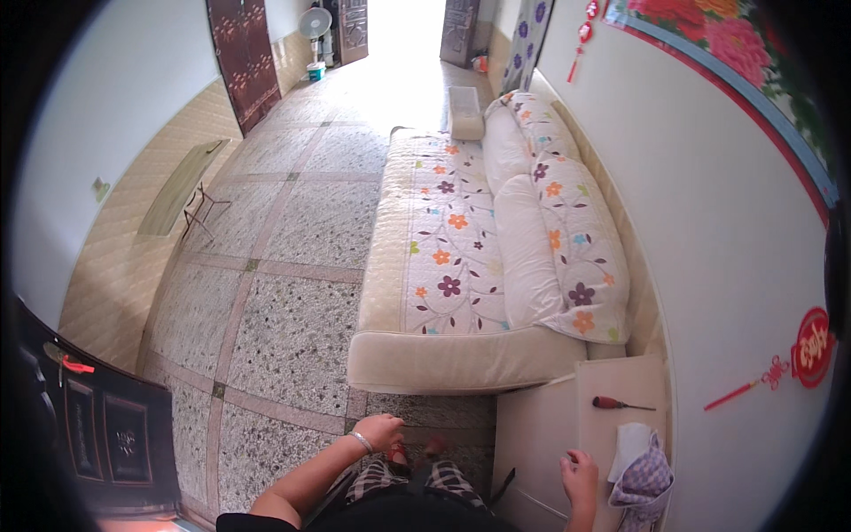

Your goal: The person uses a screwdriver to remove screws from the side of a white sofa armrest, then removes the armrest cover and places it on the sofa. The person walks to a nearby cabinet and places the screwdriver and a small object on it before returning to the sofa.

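Note:
My left hand (379, 433), a silvery bracelet at its wrist, hovers over the floor in front of my legs. Its fingers curl inward and nothing shows in them. To the right, my right hand (581, 479) is over a pale cabinet top (534, 434), its fingers loosely bent and apart, holding nothing visible. I cannot tell whether it touches the surface. A screwdriver (610, 402) with a dark red handle lies beyond it on a raised pale board (612, 377). Right of that hand sits a crumpled checked cloth (645, 474) beside a white piece (629, 441).
Ahead stands a long cream sofa (470, 359) with a flowered cover and a wall behind it. Speckled tile floor (301, 306) stretches left toward a bright doorway (405, 35). A folding stand (204, 217) leans by the left wall; a dark door (111, 426) is at lower left.

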The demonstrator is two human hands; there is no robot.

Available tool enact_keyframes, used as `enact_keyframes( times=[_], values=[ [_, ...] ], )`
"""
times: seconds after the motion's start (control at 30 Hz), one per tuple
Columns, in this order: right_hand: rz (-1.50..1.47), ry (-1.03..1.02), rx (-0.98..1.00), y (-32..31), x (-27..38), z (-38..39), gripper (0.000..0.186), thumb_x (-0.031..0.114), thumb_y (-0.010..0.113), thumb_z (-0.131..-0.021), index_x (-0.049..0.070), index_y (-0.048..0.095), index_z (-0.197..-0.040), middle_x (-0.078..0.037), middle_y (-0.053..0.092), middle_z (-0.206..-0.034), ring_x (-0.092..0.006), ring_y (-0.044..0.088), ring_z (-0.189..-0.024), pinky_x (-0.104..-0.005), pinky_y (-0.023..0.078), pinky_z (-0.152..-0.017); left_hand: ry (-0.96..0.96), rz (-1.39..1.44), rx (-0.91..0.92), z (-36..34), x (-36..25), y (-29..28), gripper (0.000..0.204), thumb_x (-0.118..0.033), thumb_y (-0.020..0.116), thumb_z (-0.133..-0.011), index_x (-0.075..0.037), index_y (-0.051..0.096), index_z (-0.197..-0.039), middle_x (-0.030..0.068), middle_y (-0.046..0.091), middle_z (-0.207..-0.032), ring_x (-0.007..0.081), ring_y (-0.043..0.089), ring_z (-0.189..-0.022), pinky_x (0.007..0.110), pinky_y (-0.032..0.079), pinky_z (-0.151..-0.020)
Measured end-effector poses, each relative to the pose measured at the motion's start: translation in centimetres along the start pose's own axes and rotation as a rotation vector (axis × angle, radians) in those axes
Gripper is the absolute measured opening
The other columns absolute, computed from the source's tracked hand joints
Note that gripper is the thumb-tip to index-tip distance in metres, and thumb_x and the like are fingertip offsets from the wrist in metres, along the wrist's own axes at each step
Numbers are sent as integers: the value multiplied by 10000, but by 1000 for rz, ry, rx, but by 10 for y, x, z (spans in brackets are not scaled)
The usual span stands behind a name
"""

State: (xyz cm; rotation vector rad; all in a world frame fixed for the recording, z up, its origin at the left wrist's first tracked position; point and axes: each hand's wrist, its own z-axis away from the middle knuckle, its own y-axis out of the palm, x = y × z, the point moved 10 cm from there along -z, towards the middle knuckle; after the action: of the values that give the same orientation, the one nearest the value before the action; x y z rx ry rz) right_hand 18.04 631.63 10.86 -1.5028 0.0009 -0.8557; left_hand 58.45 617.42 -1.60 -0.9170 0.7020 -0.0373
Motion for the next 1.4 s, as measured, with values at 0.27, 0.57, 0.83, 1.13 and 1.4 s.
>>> enact_keyframes(
  times=[0.27,0.57,0.83,1.13,1.4],
  values=[
    [26,-378,278,117,168,-117,294,227,640,-803,38,626,-1027,-155,605,-1001,-305,598,-911,-376,478,-803,-317,115,-175,62,116,-39,367,-315,611,-811,-111,572,-1114,153,602,-1031,343,584,-947,427,488,-802],
    [160,-721,671,268,391,-132,332,309,598,-834,83,603,-1077,-134,592,-1069,-328,574,-986,-407,473,-825,-601,299,-243,119,217,-89,378,-337,633,-786,-78,619,-1061,175,631,-1002,356,581,-958,428,472,-820],
    [248,-641,766,403,510,-135,341,327,596,-842,94,611,-1091,-163,595,-1071,-337,567,-1013,-417,465,-854,-610,257,-35,143,388,-118,454,-388,634,-776,-89,611,-1116,184,629,-1042,352,581,-996,406,472,-856],
    [153,-630,910,516,664,-119,370,346,571,-857,99,589,-1132,-164,583,-1084,-336,563,-1021,-420,460,-867,-704,137,-72,175,587,-242,458,-366,670,-749,-88,617,-1109,151,618,-1095,329,577,-1013,412,470,-863],
    [183,-436,831,547,689,-200,325,346,569,-860,107,600,-1077,-159,581,-1059,-335,568,-1005,-430,470,-840,-362,112,-75,-4,634,-390,450,-356,651,-785,-87,589,-1141,167,615,-1071,333,569,-1018,401,466,-859]
  ],
)
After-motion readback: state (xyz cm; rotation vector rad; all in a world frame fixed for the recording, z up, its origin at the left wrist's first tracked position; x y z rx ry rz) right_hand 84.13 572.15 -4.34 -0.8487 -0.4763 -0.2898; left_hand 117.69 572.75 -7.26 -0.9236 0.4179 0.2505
